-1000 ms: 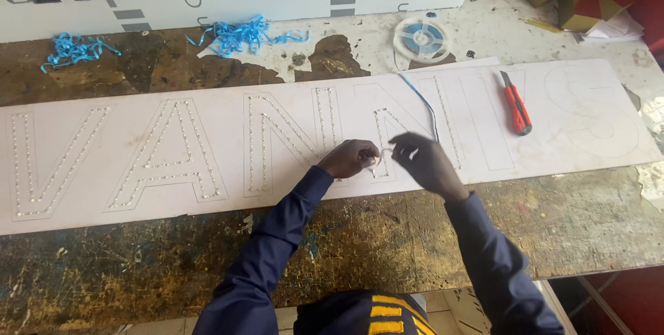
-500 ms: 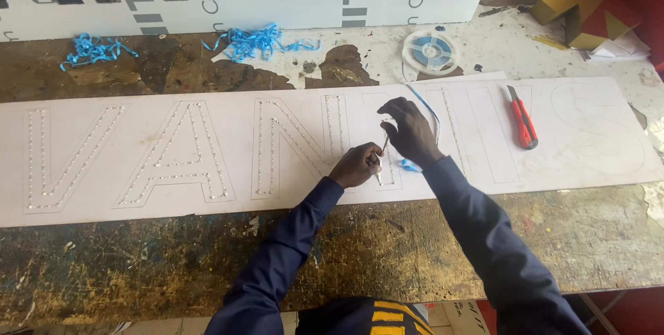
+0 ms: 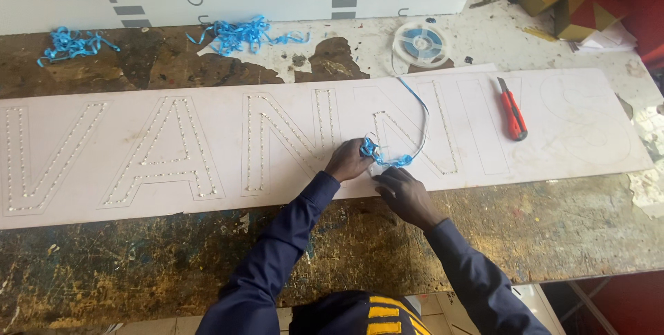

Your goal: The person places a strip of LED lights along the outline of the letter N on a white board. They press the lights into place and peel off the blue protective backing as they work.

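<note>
Thin, limp blue backing ribbon (image 3: pixel 387 159) is pinched by left hand (image 3: pixel 348 162), likely light and tear-prone; right hand (image 3: pixel 404 193) is pressed flat just beside it.

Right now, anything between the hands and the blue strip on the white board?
Nothing visible. The left hand is already on the crumpled blue strip on the white board, and the right hand lies just below it. The red utility knife lies well off to the right.
</note>
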